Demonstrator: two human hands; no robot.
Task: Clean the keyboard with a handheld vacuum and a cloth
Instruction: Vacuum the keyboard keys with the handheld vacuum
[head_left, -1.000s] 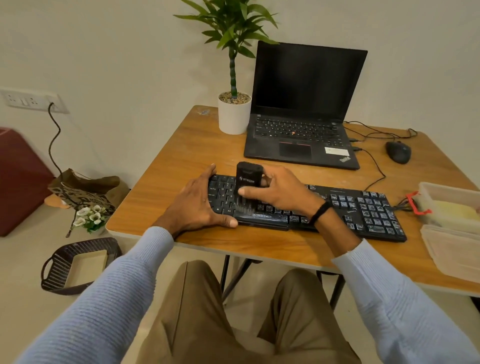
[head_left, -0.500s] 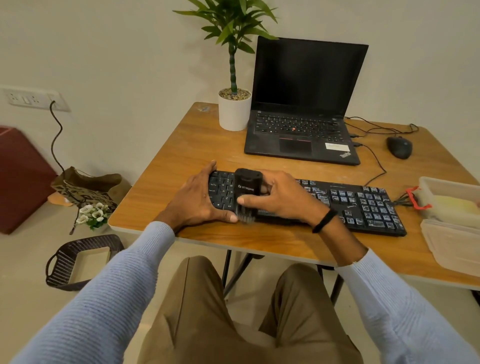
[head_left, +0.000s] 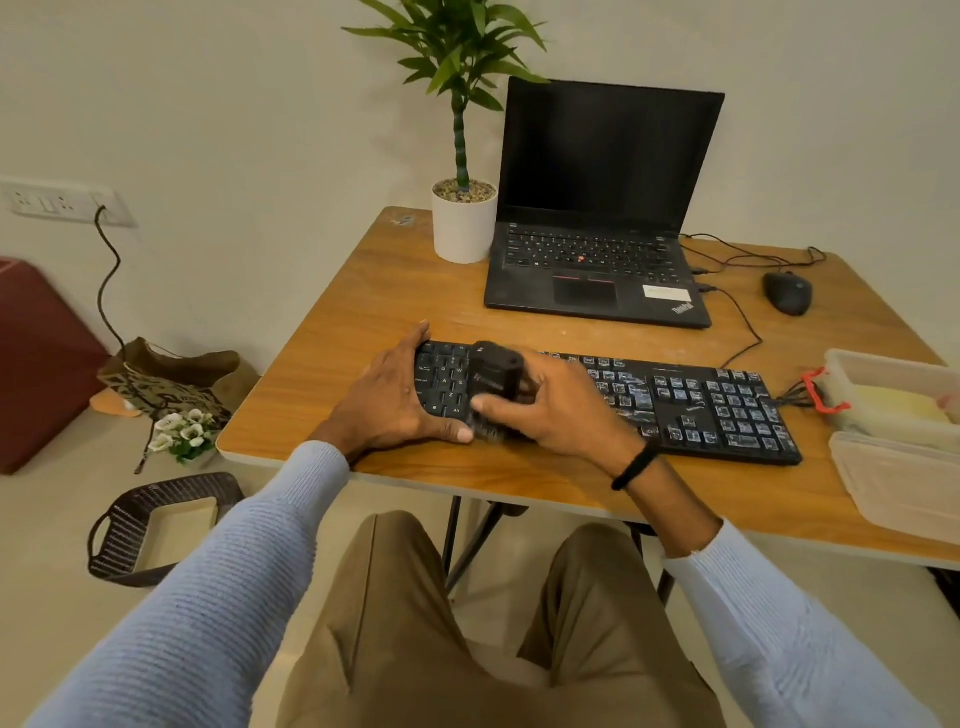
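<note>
Two hands are on the black keyboard (head_left: 675, 402). The right hand (head_left: 553, 413) is wrapped round a small black handheld vacuum (head_left: 494, 376), thumb on the near side. The vacuum stands upright on the keys at the left part of the keyboard. It looks blurry, so its bottom end and the writing on it are hard to make out. The right hand hides the keys behind it. The left hand (head_left: 387, 400) lies flat on the left end of the keyboard, fingers straight, thumb along the near edge, and it hides that corner.

The keyboard lies close to the near edge of a wooden table (head_left: 358, 317). Farther back sits an open black laptop (head_left: 597, 270) with a dark screen. A green plant (head_left: 464, 223) in a white pot stands just left of it. A black mouse (head_left: 787, 292) sits to the right of the laptop. At the right, a clear plastic box (head_left: 857, 366) is cut off by the picture edge, and I cannot tell what the pale yellow thing (head_left: 904, 408) inside is. A clear lid (head_left: 904, 483) lies nearer, cut off too.

On the floor to the left are a dark basket (head_left: 119, 525), a brown paper bag (head_left: 171, 379) and white flowers (head_left: 182, 428). A dark red thing (head_left: 36, 364) is cut off at the left edge.
</note>
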